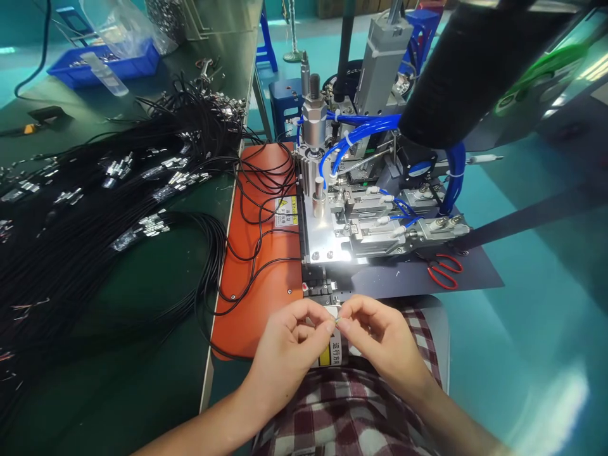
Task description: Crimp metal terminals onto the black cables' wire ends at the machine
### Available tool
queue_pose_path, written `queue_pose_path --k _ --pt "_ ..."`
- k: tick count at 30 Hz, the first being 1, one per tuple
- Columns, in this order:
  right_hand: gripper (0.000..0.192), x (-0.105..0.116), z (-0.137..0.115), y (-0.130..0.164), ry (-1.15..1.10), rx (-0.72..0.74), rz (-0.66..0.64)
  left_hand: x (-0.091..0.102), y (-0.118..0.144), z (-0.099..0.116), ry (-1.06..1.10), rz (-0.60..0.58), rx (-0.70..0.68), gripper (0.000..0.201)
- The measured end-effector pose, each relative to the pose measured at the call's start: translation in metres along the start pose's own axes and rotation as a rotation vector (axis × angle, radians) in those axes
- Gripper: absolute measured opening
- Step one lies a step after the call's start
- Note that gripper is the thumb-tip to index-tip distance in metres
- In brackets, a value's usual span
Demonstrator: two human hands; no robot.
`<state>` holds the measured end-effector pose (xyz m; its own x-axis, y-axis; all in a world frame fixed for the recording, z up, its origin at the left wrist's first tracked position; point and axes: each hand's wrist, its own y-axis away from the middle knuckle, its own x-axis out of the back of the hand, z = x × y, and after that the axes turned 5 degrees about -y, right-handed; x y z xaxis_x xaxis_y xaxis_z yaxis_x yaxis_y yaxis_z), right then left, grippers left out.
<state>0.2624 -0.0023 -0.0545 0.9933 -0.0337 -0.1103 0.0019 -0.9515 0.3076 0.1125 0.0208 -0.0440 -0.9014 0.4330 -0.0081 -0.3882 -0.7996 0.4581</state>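
My left hand (297,335) and my right hand (377,332) meet in front of the machine's near end, each with thumb and forefinger pinched. Between the fingertips shows a tiny bit of thin coloured wires (337,320), greenish and yellowish; most of it is hidden by the fingers. Just beyond the fingertips is a small black fixture (319,288) on the machine. Below the hands, a white and yellow label (335,352) with printed characters shows partly. Several black cables (259,244) run over the orange plate (256,316) on the left, one passing behind my left hand.
A metal press machine (323,228) with blue air hoses (365,130) stands ahead. Red-handled scissors (444,272) lie on the grey plate (475,272). Bundled black cables with metal connectors (154,225) cover the left table, a blue bin (137,63) behind. A black tube (460,76) hangs upper right.
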Motion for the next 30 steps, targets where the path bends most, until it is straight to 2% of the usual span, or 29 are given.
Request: queue_pose_path --k 6,14,30 --pt "0.019 -0.0032 0.0070 0.0000 -0.123 -0.071 -0.008 -0.0001 -0.0008 0.0004 0.018 0.031 0.006 0.022" --pt "0.017 -0.0055 0.0045 0.0002 -0.090 -0.052 0.029 -0.0018 -0.0010 0.0023 -0.021 0.057 -0.016 0.020" --pt "0.024 -0.0052 0.0093 -0.0022 -0.223 -0.102 -0.002 -0.0013 -0.0013 -0.0002 0.013 0.028 -0.009 0.022"
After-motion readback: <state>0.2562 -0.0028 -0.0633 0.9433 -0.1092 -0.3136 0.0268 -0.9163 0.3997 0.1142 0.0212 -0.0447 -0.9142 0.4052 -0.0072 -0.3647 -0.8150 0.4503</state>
